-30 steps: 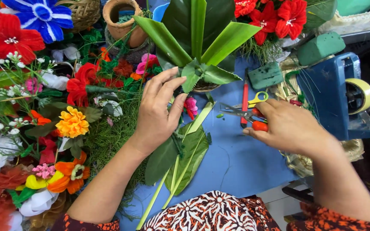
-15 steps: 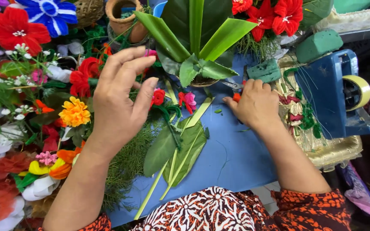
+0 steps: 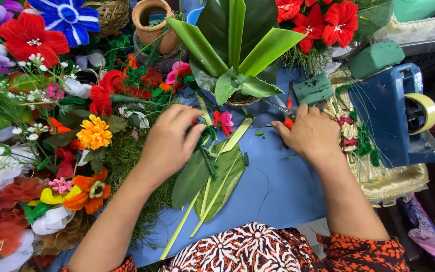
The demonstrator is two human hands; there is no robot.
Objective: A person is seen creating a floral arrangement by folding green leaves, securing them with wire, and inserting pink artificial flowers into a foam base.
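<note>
My left hand is closed round a green stem with a small red and pink flower, just above the broad green leaves lying on the blue table. My right hand rests on the red-handled scissors, fingers curled over the handles, beside a green foam block. A basket arrangement of folded green leaves stands just behind both hands.
Heaps of artificial flowers, red, yellow and orange, fill the left side. A clay pot and red flowers stand at the back. A blue tape dispenser and a gold tray sit at the right.
My left hand came down from its raised position onto the stem by the leaves. My right hand shifted left and back, settling over the scissors.
</note>
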